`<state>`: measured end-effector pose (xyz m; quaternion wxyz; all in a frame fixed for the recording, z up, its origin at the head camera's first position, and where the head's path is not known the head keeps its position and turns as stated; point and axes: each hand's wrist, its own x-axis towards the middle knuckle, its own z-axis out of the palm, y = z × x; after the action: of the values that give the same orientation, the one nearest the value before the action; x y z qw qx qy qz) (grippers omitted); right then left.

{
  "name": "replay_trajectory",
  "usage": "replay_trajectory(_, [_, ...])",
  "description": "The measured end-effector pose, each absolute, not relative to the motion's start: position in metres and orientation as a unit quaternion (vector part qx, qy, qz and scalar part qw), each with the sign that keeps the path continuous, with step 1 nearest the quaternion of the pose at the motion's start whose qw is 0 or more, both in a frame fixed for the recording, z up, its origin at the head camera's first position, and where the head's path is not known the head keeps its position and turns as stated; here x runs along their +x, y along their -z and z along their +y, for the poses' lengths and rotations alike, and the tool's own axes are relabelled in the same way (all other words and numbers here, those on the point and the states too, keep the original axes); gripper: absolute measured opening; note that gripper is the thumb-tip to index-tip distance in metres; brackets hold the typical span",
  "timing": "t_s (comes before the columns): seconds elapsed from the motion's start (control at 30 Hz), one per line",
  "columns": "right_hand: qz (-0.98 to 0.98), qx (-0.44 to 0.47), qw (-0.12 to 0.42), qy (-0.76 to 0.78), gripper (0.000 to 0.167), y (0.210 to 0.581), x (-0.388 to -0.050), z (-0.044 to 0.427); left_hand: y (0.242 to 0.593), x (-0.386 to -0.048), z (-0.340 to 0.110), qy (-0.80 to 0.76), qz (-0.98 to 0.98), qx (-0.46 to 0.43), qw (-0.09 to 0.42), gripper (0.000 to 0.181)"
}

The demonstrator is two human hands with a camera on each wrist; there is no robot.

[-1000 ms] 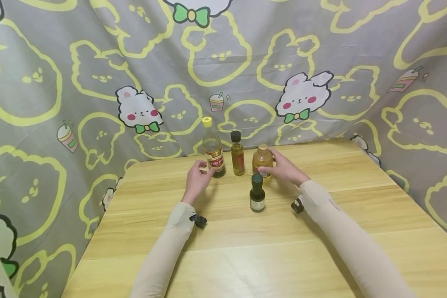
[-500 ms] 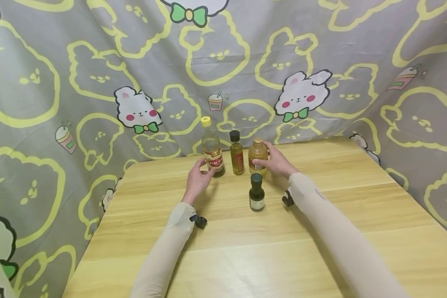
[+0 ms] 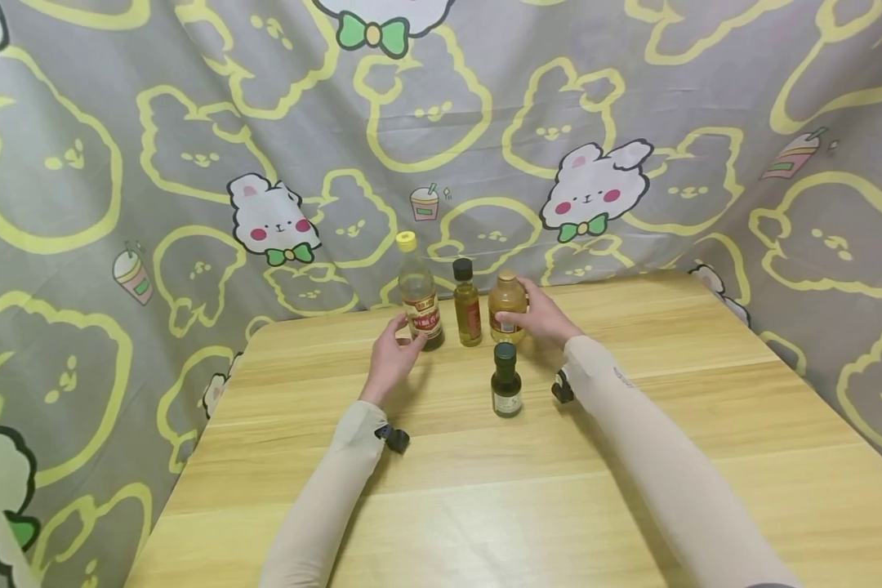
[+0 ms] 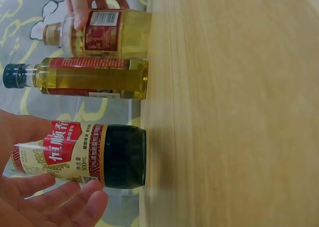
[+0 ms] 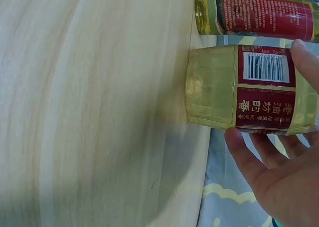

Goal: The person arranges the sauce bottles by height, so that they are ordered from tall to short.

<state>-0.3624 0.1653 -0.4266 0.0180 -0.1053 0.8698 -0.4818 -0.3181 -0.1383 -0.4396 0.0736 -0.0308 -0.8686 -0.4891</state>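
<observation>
In the head view, my left hand (image 3: 393,357) holds a vinegar bottle (image 3: 421,306) with a yellow cap, thumb on one side and fingers on the other. Its cream-and-red label (image 4: 65,144) shows in the left wrist view. My right hand (image 3: 546,316) grips a squat cooking oil bottle (image 3: 509,298) with a gold-brown cap, which stands upright. From the right wrist view, thumb and fingers lie on opposite sides of this oil bottle (image 5: 214,87). Between the two held bottles stands a slim oil bottle (image 3: 468,310) with a black cap, untouched.
A small dark bottle (image 3: 506,388) with a green cap and pale label stands in front of the row. All of them are on a wooden table (image 3: 470,506). Behind the table's far edge hangs a grey patterned curtain (image 3: 485,122).
My right hand has shifted the squat oil bottle left and back, closer to the slim oil bottle. The left hand and the vinegar bottle have stayed in place.
</observation>
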Motion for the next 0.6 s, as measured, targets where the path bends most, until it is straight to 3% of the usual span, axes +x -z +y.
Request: replay_trajectory(0.6, [0.873, -0.108, 0.019, 0.475, 0.095, 0.4266, -0.3642, 0.1651, 0.4411, -0.3173, -0.1421, 0.492, -0.866, -0.048, 0.074, 0.065])
